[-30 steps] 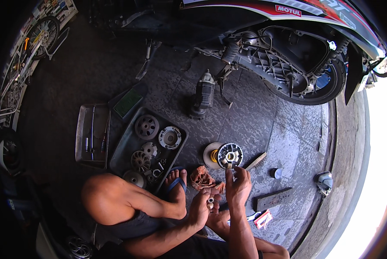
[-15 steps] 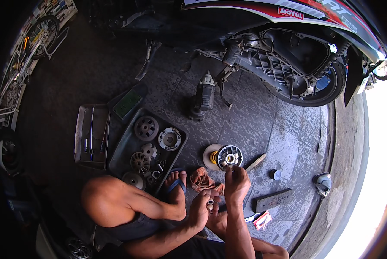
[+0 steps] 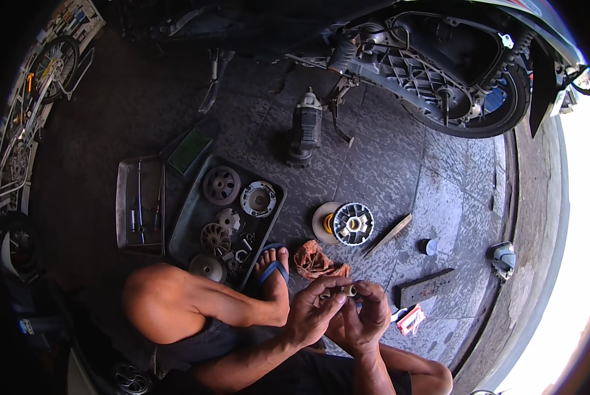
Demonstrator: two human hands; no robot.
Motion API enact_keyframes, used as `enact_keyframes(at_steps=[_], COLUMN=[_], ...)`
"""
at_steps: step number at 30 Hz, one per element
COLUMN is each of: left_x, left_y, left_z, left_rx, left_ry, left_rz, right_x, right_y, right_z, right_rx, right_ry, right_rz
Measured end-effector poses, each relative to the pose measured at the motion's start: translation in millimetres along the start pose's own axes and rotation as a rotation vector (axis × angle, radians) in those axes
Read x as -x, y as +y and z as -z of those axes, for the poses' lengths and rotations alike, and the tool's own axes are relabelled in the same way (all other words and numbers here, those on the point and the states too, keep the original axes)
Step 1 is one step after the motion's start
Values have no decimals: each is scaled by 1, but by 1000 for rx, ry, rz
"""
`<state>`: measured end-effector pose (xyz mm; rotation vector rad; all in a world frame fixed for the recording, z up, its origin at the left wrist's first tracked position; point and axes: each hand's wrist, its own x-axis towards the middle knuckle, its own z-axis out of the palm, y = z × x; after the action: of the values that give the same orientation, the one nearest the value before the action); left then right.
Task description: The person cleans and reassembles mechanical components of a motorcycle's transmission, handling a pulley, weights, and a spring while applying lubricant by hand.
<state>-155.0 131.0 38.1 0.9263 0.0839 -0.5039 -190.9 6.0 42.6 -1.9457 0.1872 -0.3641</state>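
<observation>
My left hand point(image 3: 313, 311) is closed on small cylindrical roller weights, partly hidden by its fingers. One roller weight point(image 3: 350, 290) shows its round end between both hands' fingertips. My right hand point(image 3: 365, 317) meets the left from the right side, its thumb and fingers pinched at that roller. Just beyond them on the floor stands a round variator housing point(image 3: 353, 224) with roller slots, beside a flat metal disc point(image 3: 322, 222) and a yellow spring point(image 3: 329, 224). A crumpled red-orange rag point(image 3: 313, 259) lies nearer my hands.
At left, a tray point(image 3: 283, 197) holds several clutch and pulley parts; a narrower tray point(image 3: 120, 210) holds tools. An impact wrench point(image 3: 306, 128) stands ahead, before a scooter with its drive case point(image 3: 433, 79) open. A wooden stick point(image 3: 388, 235), dark block point(image 3: 425, 288) and small cup point(image 3: 428, 247) lie right.
My right hand has drawn back from the variator housing to my left hand, where both now meet at a roller weight. The whole view has shifted slightly.
</observation>
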Motion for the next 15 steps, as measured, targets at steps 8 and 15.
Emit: enact_keyframes(at_steps=[8,15], left_x=[5,8], left_y=[8,8], left_z=[-4,-6], left_rx=[69,84], left_ry=[-41,-24], left_rz=[27,70], right_x=[-3,7], right_y=[-12,-7], right_z=[10,8], right_rx=[30,-32], right_ry=[-30,36], right_rz=[74,30])
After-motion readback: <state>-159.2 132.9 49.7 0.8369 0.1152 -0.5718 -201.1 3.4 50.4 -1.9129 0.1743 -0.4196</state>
